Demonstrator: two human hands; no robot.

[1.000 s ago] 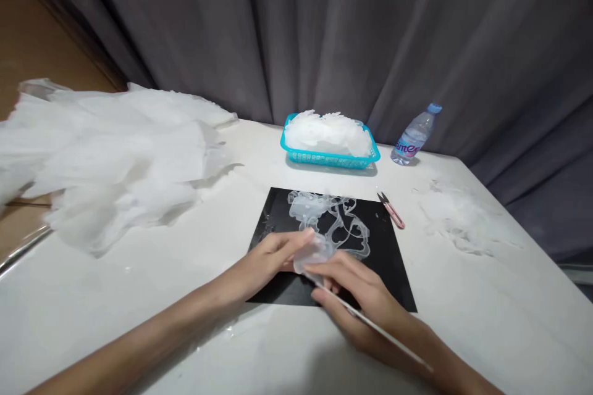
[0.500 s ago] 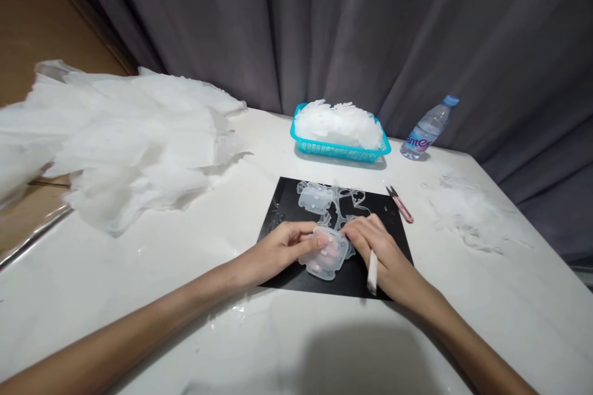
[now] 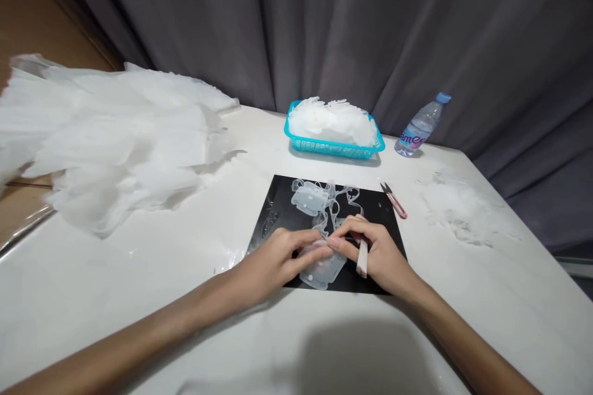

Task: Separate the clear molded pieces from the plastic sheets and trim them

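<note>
The white table (image 3: 139, 296) is carrying a big heap of white sheets (image 3: 106, 142) at left and a black mat (image 3: 278, 203) at centre. Behind it are sitting a teal basket (image 3: 333, 148) and a bottle (image 3: 419, 126), its purple lettering only partly readable. The left hand (image 3: 278, 259) is pinching the clear plastic piece (image 3: 324, 271) on the mat's near edge. The right hand (image 3: 380, 256) is meeting it fingertip to fingertip while gripping a white stick (image 3: 362, 257). The piece's strip is trailing away toward the basket, and pink snips (image 3: 393, 200) are lying to the right.

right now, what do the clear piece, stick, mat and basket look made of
Clear piece: translucent, soft-looking plastic or silicone; the black shows through it. Stick: white, material unclear. Mat: flat black sheet, card or plastic, little glare. Basket: glossy turquoise hard plastic, slotted wall.
</note>
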